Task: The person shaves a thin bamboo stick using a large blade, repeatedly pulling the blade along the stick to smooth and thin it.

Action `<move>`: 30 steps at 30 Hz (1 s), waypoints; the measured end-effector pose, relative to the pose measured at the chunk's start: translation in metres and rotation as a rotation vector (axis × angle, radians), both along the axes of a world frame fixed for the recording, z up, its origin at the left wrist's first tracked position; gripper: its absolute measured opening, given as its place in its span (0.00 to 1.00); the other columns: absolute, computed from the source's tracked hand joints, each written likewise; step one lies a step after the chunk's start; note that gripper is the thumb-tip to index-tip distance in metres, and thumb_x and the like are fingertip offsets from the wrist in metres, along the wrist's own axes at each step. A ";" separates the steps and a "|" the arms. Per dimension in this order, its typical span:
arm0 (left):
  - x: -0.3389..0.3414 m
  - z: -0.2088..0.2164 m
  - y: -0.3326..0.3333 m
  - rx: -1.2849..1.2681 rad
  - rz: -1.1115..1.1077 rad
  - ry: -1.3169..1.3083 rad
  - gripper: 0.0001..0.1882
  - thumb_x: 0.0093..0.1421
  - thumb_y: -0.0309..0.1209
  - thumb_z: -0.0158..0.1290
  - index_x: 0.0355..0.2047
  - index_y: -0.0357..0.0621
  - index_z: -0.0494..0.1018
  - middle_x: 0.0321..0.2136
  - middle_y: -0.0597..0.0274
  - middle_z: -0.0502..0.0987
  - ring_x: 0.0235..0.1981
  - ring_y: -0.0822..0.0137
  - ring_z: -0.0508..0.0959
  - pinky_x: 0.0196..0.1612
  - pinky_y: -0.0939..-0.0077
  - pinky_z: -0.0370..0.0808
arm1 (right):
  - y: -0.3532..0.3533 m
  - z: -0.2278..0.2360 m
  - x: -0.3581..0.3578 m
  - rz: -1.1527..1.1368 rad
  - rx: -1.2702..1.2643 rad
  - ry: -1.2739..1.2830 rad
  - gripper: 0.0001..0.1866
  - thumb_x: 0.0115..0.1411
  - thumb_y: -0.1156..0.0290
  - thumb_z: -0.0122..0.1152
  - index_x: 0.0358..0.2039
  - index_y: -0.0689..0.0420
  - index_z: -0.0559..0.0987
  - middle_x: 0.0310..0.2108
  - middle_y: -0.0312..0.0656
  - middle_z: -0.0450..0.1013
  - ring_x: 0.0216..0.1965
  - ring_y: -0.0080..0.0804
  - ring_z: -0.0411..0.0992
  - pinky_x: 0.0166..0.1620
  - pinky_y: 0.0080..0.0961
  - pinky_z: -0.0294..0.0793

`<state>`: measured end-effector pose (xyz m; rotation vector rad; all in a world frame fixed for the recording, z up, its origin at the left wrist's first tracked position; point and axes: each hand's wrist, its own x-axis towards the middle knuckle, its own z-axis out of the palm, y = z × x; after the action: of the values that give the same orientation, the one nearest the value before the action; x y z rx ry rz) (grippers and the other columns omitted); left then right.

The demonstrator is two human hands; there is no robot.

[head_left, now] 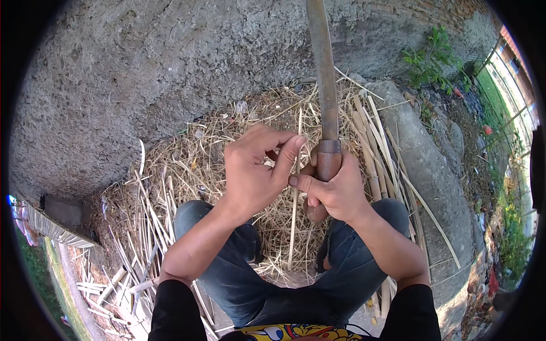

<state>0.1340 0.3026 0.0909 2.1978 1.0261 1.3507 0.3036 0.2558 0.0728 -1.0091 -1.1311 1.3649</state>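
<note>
A long machete (326,85) points up and away from me, its dark blade above the brown wooden handle. My right hand (338,196) is wrapped round that handle, and its thumb reaches left to the edge of a thin pale bamboo strip (293,233). The strip stands nearly upright in the view, just left of the machete. Thumb and forefinger of my left hand (253,165) pinch it near its upper part. Whether the right thumb presses on the strip or only lies beside it, I cannot tell. My right fingers are partly hidden behind the handle.
Shavings (213,150) cover the ground between my knees and a rough grey wall (153,68). Long split bamboo pieces (372,153) lie at the right beside a large stone (424,159). More strips (142,227) are heaped at the left. A green plant (435,57) grows at the far right.
</note>
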 end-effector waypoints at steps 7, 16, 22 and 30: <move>-0.018 -0.003 0.027 0.161 0.111 -0.007 0.02 0.61 0.21 0.61 0.31 0.36 0.80 0.22 0.58 0.78 0.23 0.68 0.77 0.24 0.74 0.74 | 0.006 -0.016 -0.003 0.026 -0.014 -0.141 0.21 0.53 0.80 0.76 0.36 0.57 0.68 0.23 0.39 0.75 0.16 0.19 0.71 0.18 0.19 0.70; -0.041 -0.013 0.032 -0.285 0.049 -0.133 0.08 0.67 0.26 0.58 0.44 0.38 0.82 0.39 0.56 0.82 0.36 0.70 0.80 0.39 0.78 0.78 | 0.011 -0.016 0.004 0.114 -0.167 -0.104 0.21 0.53 0.74 0.78 0.37 0.59 0.70 0.25 0.38 0.78 0.22 0.21 0.77 0.26 0.22 0.75; -0.035 -0.015 0.012 -0.716 -0.299 -0.317 0.10 0.69 0.29 0.58 0.43 0.33 0.81 0.36 0.58 0.83 0.38 0.74 0.79 0.41 0.80 0.74 | 0.009 -0.015 0.003 0.156 -0.174 -0.099 0.22 0.54 0.74 0.77 0.39 0.60 0.69 0.26 0.38 0.78 0.20 0.20 0.75 0.23 0.21 0.73; -0.036 -0.019 0.010 -0.750 -0.316 -0.346 0.06 0.67 0.26 0.59 0.38 0.35 0.80 0.35 0.59 0.83 0.36 0.75 0.79 0.37 0.79 0.74 | 0.007 -0.021 -0.004 0.187 -0.176 -0.124 0.22 0.53 0.73 0.78 0.39 0.60 0.70 0.25 0.38 0.77 0.23 0.19 0.75 0.27 0.21 0.74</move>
<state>0.0979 0.3130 0.0722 1.4333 0.8241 0.9421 0.2996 0.2625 0.0513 -1.1498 -1.2392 1.5905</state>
